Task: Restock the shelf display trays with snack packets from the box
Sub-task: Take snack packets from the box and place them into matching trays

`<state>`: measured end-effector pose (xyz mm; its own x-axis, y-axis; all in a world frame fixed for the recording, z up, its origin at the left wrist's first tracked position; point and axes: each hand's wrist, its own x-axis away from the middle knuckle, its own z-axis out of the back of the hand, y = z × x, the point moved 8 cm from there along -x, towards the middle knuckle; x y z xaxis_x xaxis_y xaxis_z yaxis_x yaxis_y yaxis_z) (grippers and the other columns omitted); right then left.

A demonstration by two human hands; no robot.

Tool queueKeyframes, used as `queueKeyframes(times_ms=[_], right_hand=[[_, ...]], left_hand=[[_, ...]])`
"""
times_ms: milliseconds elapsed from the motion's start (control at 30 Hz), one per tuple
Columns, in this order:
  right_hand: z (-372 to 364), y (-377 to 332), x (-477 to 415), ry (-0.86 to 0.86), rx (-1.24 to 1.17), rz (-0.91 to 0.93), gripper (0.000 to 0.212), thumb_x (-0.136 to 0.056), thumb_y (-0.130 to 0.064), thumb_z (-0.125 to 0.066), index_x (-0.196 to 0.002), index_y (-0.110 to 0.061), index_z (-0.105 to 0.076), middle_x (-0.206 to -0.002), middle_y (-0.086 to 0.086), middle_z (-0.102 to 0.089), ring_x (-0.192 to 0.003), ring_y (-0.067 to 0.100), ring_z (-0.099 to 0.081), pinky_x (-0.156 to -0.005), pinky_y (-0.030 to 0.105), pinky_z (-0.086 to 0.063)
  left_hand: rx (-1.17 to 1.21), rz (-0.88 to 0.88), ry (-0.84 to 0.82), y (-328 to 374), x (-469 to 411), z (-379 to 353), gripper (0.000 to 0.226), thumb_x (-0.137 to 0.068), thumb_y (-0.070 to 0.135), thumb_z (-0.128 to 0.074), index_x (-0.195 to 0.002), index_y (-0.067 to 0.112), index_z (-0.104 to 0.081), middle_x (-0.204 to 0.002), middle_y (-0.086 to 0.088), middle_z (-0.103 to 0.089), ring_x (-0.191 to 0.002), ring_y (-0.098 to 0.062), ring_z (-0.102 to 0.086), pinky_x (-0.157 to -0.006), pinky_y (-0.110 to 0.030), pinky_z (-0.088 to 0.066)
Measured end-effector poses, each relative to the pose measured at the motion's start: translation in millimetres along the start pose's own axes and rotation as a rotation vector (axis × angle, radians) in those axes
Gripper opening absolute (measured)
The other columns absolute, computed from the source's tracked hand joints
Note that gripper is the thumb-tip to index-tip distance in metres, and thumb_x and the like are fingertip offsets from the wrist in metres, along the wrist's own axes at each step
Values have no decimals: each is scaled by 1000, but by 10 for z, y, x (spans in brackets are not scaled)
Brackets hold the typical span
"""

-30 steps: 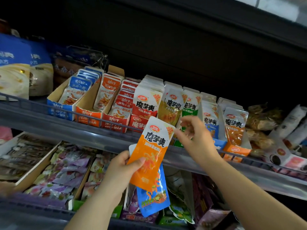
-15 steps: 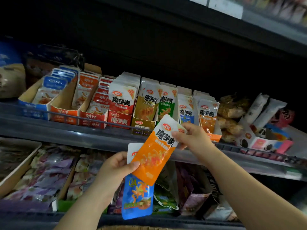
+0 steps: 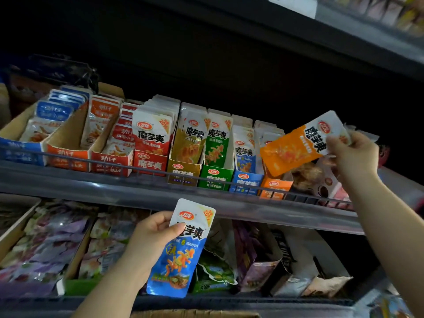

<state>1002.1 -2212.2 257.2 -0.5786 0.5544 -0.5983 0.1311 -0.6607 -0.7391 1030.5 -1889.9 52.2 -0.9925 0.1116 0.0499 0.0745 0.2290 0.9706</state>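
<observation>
My right hand (image 3: 354, 154) pinches the top of an orange snack packet (image 3: 296, 148), tilted in the air just above the orange display tray (image 3: 276, 184) at the right end of the tray row. My left hand (image 3: 151, 239) grips a blue snack packet (image 3: 181, 255) upright in front of the lower shelf, below the shelf rail (image 3: 160, 198). Red (image 3: 150, 162), yellow (image 3: 182, 172), green (image 3: 214, 177) and blue (image 3: 246, 182) trays on the upper shelf stand packed with matching packets.
Three more trays (image 3: 66, 157) of blue, orange and red packets fill the upper shelf's left. Loose wrapped snacks (image 3: 321, 180) lie right of the orange tray. The lower shelf holds purple packets (image 3: 46, 244) and bags (image 3: 257, 258). A cardboard edge (image 3: 195, 314) shows at the bottom.
My right hand has lifted the orange packet off the blue one and carried it up and right to the orange tray. My left hand now holds only the blue packet.
</observation>
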Motion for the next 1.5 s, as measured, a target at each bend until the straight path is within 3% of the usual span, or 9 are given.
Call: queueKeyframes(times_ms=[67, 133, 267, 433, 733, 900, 1100, 1367, 1500], right_hand=[[11, 48, -84, 6, 62, 11, 12, -87, -19, -55, -82, -7, -56, -66, 19, -52, -43, 7, -52, -38, 24, -35], [-19, 65, -155, 6, 121, 37, 5, -88, -19, -54, -84, -16, -55, -75, 16, -57, -44, -1, -55, -36, 19, -37], [-125, 55, -213, -25, 185, 70, 5, -90, -17, -52, -89, -13, -55, -94, 30, -61, -84, 42, -63, -70, 46, -50], [-201, 35, -265, -23, 231, 87, 26, -93, -16, -50, -112, -1, -57, -98, 29, -62, -85, 43, -62, -74, 51, -52], [-456, 194, -230, -144, 241, 63, 22, -93, -16, -49, -104, 2, -58, -85, 14, -54, -86, 35, -57, -66, 33, -39], [-678, 296, -192, -214, 250, 28, 27, -93, -12, -50, -116, 1, -54, -109, 22, -60, -100, 34, -58, -74, 33, -44], [-805, 407, -207, -209, 254, -55, 49, -90, -6, -52, -135, -5, -34, -134, 18, -47, -122, 33, -46, -95, 40, -41], [-844, 478, -205, -220, 249, -11, 52, -90, -2, -49, -138, -11, -33, -137, 16, -44, -124, 32, -44, -98, 39, -40], [-641, 348, -126, -52, 249, 70, 41, -90, -7, -49, -130, -8, -42, -134, 14, -41, -119, 28, -45, -89, 25, -37]], left_hand=[[-27, 0, 5, -4, -6, -14, 15, -80, -4, -60, -77, 10, -65, -69, -2, -73, -68, -20, -67, -71, -37, -52], [-45, 3, 11, -18, -20, -20, 13, -79, -2, -61, -77, 11, -64, -69, -1, -73, -71, -21, -67, -74, -39, -52], [-72, 18, 8, -48, -37, -57, 11, -80, 0, -62, -80, 11, -64, -71, -1, -73, -75, -23, -67, -76, -40, -52], [-76, 23, 10, -42, -75, -74, 13, -80, 1, -61, -81, 13, -65, -73, 0, -73, -74, -19, -68, -72, -36, -52], [-47, 28, 16, -36, -173, -74, 13, -80, 1, -61, -81, 14, -64, -71, 3, -73, -71, -16, -68, -71, -34, -52], [-29, 20, -1, -5, -184, -141, 14, -80, 1, -60, -81, 14, -64, -71, 4, -73, -69, -13, -69, -71, -33, -51], [19, -1, 11, 25, -212, -133, 18, -80, -2, -59, -84, 16, -62, -70, 5, -73, -63, -9, -69, -68, -33, -51], [22, -38, 52, 62, -246, -94, 21, -80, 1, -60, -88, 19, -60, -74, 7, -73, -69, -13, -69, -69, -35, -53], [24, -44, 82, 76, -236, -118, 14, -79, 4, -62, -86, 15, -59, -73, 6, -73, -75, -18, -68, -72, -38, -53]])
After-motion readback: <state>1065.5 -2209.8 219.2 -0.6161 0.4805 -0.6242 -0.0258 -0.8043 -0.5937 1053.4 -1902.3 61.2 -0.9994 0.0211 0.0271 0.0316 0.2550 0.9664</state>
